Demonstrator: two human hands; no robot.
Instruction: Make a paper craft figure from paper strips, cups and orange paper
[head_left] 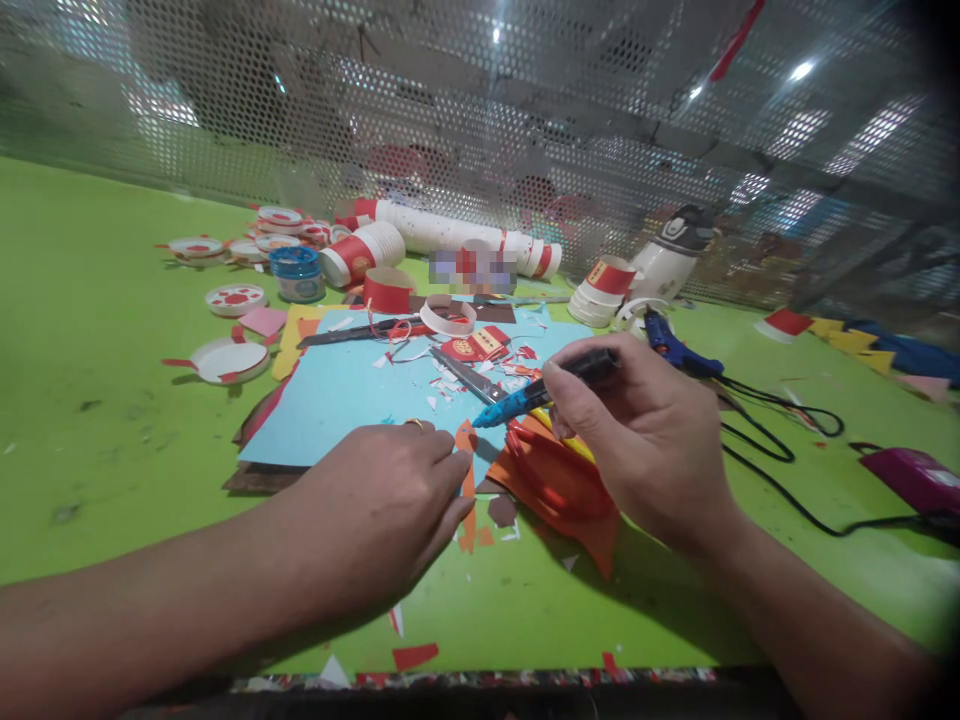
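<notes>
My left hand [397,490] has its fingers closed on a narrow orange paper strip [468,485], holding it over the edge of the light blue paper [322,400]. In my right hand [645,430] is a blue marker [514,402] with a black end, gripped like a pen. Its tip is at the strip's upper end, where a small blue mark shows. Red-handled scissors [536,475] lie between my hands, blades pointing away, partly over orange paper [600,525]. Small paper scraps and a red printed paper piece [480,345] lie on the blue sheet.
At the back are white paper cups [367,250], a long white tube [457,232] and a blue jar [296,275]. Round white paper pieces [229,360] lie left. A blue glue gun [679,348] trails its black cord right. Behind the green table [90,420] stands a perforated metal screen [465,120].
</notes>
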